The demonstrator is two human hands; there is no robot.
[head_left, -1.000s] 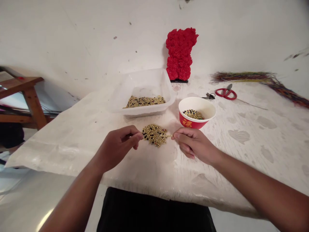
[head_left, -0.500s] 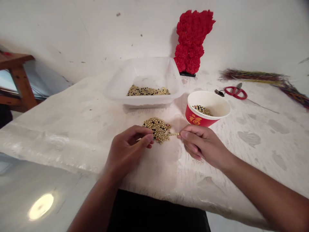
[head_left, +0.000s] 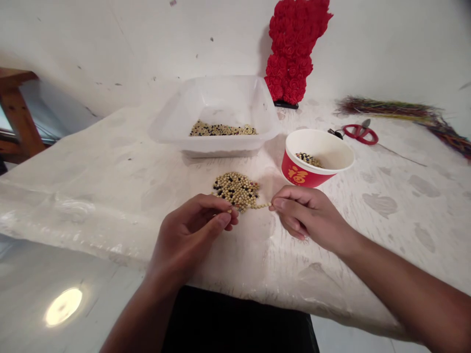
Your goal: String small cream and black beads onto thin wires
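Head view: the short bead strand [head_left: 262,206] lies between the two hands, running roughly left-right from the near right side of the bead pile [head_left: 235,186] to the right hand [head_left: 312,215]. Its right end sits in the right thumb and finger, pinch narrow. So the right hand is nearer, at contact; strand points left from it and dips a bit mid-span.

Left hand [head_left: 191,233] is at the pile's near edge, thumb and index close together, other fingers curled. Can't tell if it grips a bead or the strand's far end; fingers hide it.

Around them: white tub [head_left: 221,143] with loose beads behind the pile; red paper bowl [head_left: 307,172], also part-filled, just beyond the right hand. Scissors [head_left: 362,134] lie past the bowl, wire bundle [head_left: 386,109] farther back, red rose figure [head_left: 290,49] by the wall. All on the covered table [head_left: 91,181].

Vs the frame one second back: left fingertips have gone from the pile's left edge to its near edge, gap between hands is smaller, and more of the strand shows beside the right fingertips. Right pinch looks unchanged. Camera view has shifted too.
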